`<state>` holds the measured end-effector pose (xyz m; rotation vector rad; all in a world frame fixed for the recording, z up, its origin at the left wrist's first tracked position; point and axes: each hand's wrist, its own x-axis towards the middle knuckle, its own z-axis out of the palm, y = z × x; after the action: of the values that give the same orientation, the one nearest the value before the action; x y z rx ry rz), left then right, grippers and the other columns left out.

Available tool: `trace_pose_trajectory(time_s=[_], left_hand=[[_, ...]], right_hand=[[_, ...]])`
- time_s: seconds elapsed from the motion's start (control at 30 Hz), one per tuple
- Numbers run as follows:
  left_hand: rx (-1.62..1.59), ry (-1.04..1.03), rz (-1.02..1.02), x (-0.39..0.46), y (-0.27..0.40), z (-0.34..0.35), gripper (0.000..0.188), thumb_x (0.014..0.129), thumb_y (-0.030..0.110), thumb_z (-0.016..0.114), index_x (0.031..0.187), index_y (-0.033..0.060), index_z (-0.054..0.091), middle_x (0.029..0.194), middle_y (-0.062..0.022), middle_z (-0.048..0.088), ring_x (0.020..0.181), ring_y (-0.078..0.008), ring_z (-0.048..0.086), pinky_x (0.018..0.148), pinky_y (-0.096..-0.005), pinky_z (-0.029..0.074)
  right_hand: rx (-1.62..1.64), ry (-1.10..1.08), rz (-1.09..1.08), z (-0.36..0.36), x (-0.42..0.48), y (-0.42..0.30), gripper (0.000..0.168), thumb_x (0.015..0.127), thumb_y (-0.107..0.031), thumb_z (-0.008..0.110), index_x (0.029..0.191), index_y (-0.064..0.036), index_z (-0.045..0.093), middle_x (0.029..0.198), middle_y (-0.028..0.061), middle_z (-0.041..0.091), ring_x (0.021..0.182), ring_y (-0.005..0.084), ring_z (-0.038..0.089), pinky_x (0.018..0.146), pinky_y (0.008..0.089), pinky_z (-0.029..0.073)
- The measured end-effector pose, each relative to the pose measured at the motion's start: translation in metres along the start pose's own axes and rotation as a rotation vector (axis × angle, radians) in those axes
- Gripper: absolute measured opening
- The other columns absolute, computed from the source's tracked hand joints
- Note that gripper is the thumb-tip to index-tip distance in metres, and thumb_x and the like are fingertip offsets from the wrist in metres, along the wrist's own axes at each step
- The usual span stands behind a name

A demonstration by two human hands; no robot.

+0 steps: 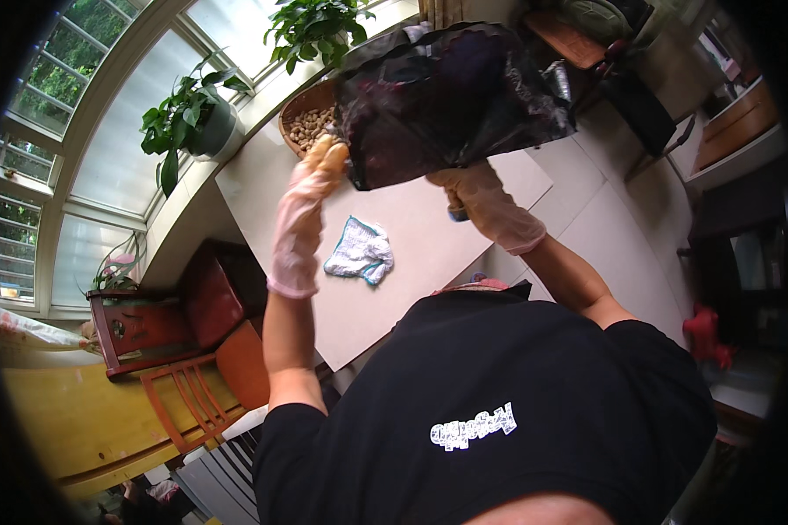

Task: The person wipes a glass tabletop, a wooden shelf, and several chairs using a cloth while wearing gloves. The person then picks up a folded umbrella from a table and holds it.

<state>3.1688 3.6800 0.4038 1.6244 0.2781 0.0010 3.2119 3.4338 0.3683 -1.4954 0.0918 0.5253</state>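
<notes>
A dark, crinkled plastic bag [446, 111] hangs over the far part of the pale table [289, 203]. Thin pinkish gloves cover both hands. My left hand [318, 167] is at the bag's left edge, its fingers against the plastic beside a brown bowl [292, 105] of unshelled peanuts [308, 126]. The bag hides the bowl's right side. My right hand [473, 190] grips the bag's lower edge, and a small dark object [458, 214] shows beneath its fingers, too unclear to name. Nearer to me lies a crumpled white cloth with a teal edge [361, 251].
Potted plants [213, 128] [315, 29] stand along the windowsill at the left and far side. A dark red wooden chair [151, 328] and an orange-brown chair [190, 400] stand at the left. A black chair [640, 111] is at the right on the tiled floor.
</notes>
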Motion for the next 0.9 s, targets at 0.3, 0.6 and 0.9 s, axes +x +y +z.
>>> trace_pose_trajectory(time_s=[0.3,0.6,0.9], left_hand=[[-1.138,-0.187,0.202,0.039,-0.056,0.051,0.041,0.094,0.023,0.061,0.128,0.002,0.055,0.124,-0.0106,0.062,0.114,-0.026,0.06,0.102,-0.0407,0.048],[-1.177,-0.083,0.247,0.03,-0.052,0.07,0.033,0.094,0.017,0.058,0.122,-0.0003,0.059,0.119,-0.0115,0.064,0.108,-0.0242,0.062,0.1,-0.0387,0.048],[-1.024,-0.103,0.303,0.023,-0.045,0.065,0.035,0.097,0.025,0.053,0.125,0.0039,0.058,0.118,-0.0097,0.063,0.112,-0.0218,0.059,0.101,-0.0377,0.047]], right_hand=[[0.134,-0.456,0.201,0.035,-0.03,-0.001,0.014,0.083,-0.017,0.071,0.084,-0.009,0.06,0.066,-0.0008,0.053,0.055,0.0075,0.048,0.048,0.0239,0.038],[0.168,-0.6,0.21,0.01,-0.015,0.031,0.047,0.087,-0.033,0.071,0.121,-0.004,0.059,0.115,0.0118,0.064,0.103,0.0204,0.063,0.092,0.0353,0.052],[0.577,-0.893,0.311,0.018,-0.022,0.022,0.036,0.088,-0.023,0.069,0.115,-0.003,0.057,0.086,0.0041,0.059,0.066,0.0097,0.053,0.06,0.0265,0.044]])
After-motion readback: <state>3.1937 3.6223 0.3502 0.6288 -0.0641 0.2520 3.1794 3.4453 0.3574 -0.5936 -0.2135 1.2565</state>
